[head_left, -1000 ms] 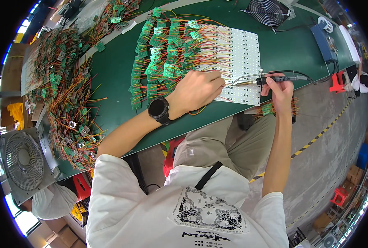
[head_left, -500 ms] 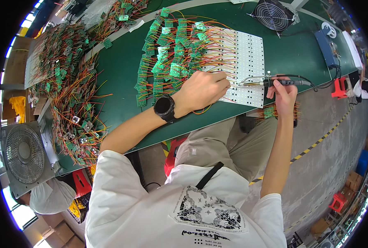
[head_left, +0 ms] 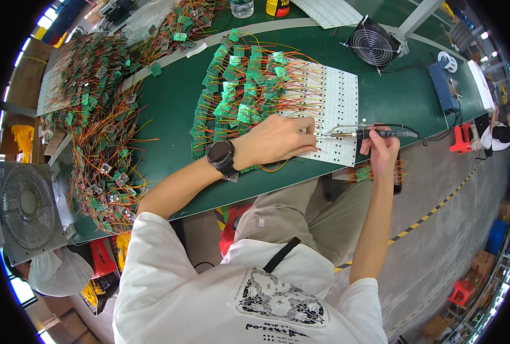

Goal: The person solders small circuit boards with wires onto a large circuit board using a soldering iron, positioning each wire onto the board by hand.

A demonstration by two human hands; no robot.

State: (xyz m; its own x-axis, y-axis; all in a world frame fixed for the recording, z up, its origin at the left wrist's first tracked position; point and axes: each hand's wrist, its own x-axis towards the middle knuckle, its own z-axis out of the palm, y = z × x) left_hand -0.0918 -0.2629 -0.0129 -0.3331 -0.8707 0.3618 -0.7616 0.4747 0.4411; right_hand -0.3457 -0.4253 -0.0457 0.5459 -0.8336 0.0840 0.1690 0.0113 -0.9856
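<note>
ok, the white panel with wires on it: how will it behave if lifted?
The white panel looks thin and flat, so probably light and fairly stiff. The red and yellow wires bend in loose arcs, so likely floppy. The green circuit boards bunch at their far ends, so they'd probably drag or tangle.

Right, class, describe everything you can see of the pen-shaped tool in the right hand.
The pen-shaped tool has a black handle and a shiny, metal-looking front with a thin bent tube. The right hand holds it sideways, tip pointing left over the white board, close to the left hand; contact there is unclear. A dark cable leaves its back end.
</note>
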